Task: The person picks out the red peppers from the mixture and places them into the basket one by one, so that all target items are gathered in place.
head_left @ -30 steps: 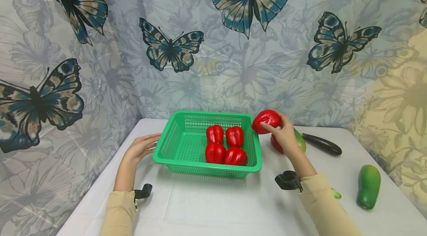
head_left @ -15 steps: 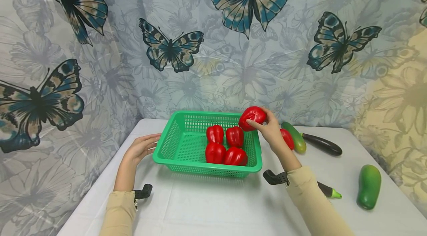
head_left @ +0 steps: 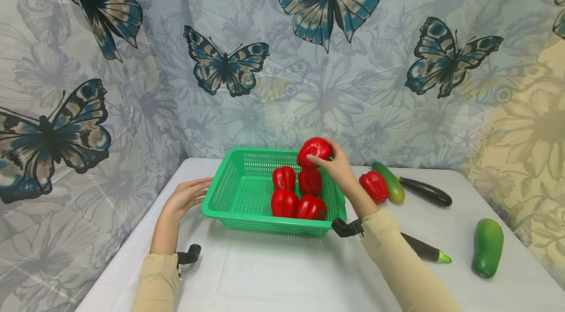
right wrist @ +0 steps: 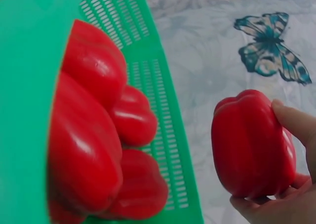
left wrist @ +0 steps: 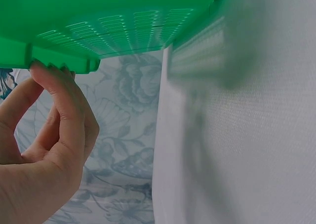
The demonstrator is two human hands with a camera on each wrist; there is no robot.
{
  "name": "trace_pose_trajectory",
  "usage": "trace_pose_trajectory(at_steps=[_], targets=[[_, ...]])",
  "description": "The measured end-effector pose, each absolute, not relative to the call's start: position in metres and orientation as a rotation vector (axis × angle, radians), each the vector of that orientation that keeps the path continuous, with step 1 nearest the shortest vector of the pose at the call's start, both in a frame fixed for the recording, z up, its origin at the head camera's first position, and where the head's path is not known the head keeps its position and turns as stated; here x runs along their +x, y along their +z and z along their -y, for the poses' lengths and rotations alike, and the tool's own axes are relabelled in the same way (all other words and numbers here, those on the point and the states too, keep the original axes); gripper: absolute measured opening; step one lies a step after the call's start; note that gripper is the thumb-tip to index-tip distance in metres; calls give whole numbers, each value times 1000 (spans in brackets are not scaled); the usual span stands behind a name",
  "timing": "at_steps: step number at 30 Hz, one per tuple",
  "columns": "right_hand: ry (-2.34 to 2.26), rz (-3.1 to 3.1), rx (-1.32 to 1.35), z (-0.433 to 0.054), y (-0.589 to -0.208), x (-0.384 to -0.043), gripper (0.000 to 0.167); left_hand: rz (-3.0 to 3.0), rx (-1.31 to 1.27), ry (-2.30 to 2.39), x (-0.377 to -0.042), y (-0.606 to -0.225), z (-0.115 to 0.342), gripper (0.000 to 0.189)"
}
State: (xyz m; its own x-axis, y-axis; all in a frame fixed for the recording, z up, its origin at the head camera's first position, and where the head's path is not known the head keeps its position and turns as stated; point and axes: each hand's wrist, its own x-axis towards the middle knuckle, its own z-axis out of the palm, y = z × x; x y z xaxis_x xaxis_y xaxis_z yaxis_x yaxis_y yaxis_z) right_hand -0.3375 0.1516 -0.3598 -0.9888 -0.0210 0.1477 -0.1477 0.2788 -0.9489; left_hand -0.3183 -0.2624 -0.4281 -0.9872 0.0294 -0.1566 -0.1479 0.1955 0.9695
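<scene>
In the head view my right hand (head_left: 337,162) grips a red bell pepper (head_left: 314,151) above the back right part of the green basket (head_left: 247,222). The right wrist view shows the thumb on top of this pepper (right wrist: 252,145) and fingers beneath it. Several other red bell peppers, among them a front one (head_left: 284,203), lie in the basket's right half. At the basket's left rim, my left hand (head_left: 187,195) touches with its fingertips, its fingers gently bent; the left wrist view shows these fingertips (left wrist: 42,73) right at the rim's edge.
Right of the basket, a red bell pepper (head_left: 374,187) lies beside a green cucumber-like vegetable (head_left: 389,182) and a dark eggplant (head_left: 425,191). Another eggplant (head_left: 425,249) is partly hidden by my right sleeve. A thick green vegetable (head_left: 487,248) lies near the white table's (head_left: 265,273) right edge.
My right hand has carried the bell pepper leftward from the basket's right rim to over its inside. The pepper and eggplant behind that arm now show more. The left hand has stayed put.
</scene>
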Motion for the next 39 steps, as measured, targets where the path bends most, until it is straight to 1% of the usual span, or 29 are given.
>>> trace_pose_trajectory(at_steps=[12,23,30,39], targets=[[1738,2471,236,-123,-357,-346,76,-2324,-108,1894,-318,-428,264,58],[1779,2487,330,-102,-361,-348,77,-2330,-108,1899,-320,-430,264,61],[1801,2476,374,-90,-362,-353,73,-2314,-118,1911,-320,-429,263,62],[1806,2524,425,-78,-368,-360,73,-2300,-131,1921,-319,-428,263,62]])
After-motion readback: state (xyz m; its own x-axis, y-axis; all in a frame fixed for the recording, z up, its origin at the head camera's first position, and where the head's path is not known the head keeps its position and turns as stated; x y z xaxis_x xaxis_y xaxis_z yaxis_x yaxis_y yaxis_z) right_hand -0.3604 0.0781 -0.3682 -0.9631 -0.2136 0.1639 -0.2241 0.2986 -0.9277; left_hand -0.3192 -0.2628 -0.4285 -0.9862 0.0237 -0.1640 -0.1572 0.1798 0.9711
